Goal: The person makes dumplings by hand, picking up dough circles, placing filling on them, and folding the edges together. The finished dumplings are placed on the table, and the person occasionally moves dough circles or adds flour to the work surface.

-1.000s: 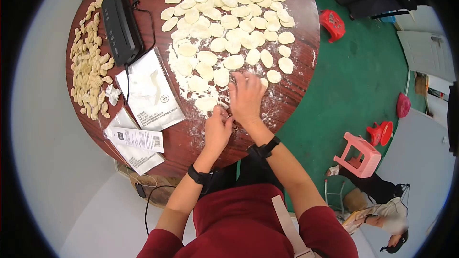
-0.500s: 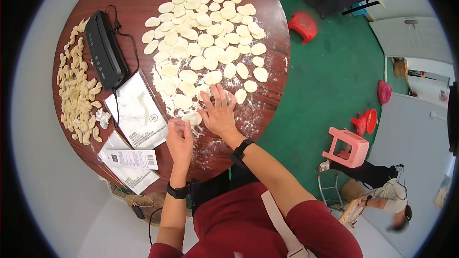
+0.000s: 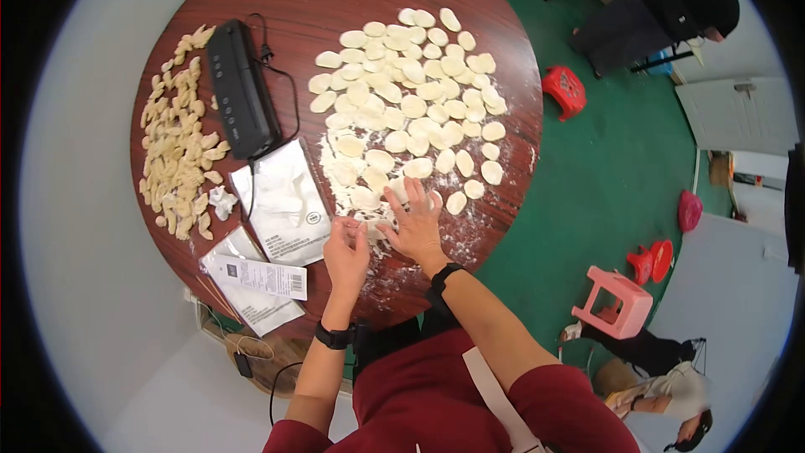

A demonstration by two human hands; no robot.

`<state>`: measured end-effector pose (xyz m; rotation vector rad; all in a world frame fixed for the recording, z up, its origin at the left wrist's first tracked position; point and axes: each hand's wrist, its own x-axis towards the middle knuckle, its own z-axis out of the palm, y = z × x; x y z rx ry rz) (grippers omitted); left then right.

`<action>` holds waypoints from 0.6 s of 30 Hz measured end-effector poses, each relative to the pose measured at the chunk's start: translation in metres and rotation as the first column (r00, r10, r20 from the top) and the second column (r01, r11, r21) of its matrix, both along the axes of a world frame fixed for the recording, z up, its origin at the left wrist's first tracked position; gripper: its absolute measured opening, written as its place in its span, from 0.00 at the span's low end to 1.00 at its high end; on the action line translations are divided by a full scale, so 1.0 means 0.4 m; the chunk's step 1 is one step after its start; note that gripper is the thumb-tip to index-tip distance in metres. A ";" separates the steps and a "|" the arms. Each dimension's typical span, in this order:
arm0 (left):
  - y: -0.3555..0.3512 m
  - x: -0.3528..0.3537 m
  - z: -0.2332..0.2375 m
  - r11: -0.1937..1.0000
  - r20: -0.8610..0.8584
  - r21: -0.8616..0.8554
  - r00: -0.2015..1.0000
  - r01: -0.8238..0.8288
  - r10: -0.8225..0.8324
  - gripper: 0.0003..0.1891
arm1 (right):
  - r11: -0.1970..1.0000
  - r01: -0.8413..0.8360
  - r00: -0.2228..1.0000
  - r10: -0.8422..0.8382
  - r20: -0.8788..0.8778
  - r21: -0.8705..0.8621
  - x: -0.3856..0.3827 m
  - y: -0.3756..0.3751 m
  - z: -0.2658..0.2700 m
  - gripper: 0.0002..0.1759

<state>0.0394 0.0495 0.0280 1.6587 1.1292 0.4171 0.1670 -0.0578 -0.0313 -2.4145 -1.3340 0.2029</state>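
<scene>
My left hand point(image 3: 346, 253) is closed in a pinch at the table's near side, its fingertips at the edge of a pale flat dough wrapper point(image 3: 375, 232). The wrapper lies between both hands and is partly hidden. My right hand point(image 3: 416, 228) rests palm down with fingers spread, over the near edge of the floured patch and touching dough there. Beyond them, many oval dough wrappers point(image 3: 412, 106) are spread in overlapping rows. Loose white flour point(image 3: 340, 197) surrounds the nearest ones.
On the round table point(image 3: 314, 0) lie a black vacuum sealer point(image 3: 241, 88) with its cord, plastic bag packs point(image 3: 285, 201), a printed card point(image 3: 260, 275), crumpled tissue point(image 3: 222, 201) and a heap of shaped dough pieces point(image 3: 176, 147). Stools point(image 3: 616, 302) and two people are to the right.
The view has shifted, so the table sits lower and farther right. My right hand's fingers have moved closer to my left hand, and the wrapper between them is now more covered.
</scene>
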 end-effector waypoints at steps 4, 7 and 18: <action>-0.001 -0.012 0.048 1.000 -0.025 0.023 1.000 -0.009 0.010 0.07 | 0.994 0.061 0.998 -0.058 -0.031 0.094 0.004 0.002 0.010 0.39; -0.010 -0.035 0.096 0.998 -0.006 0.063 1.000 -0.005 0.005 0.07 | 0.980 0.110 0.992 -0.098 -0.075 0.167 0.009 -0.004 0.018 0.36; -0.099 -0.014 -0.003 0.915 -0.146 0.038 0.908 0.402 -0.393 0.10 | 0.821 0.371 0.896 -0.193 -0.400 0.435 0.112 0.014 0.071 0.12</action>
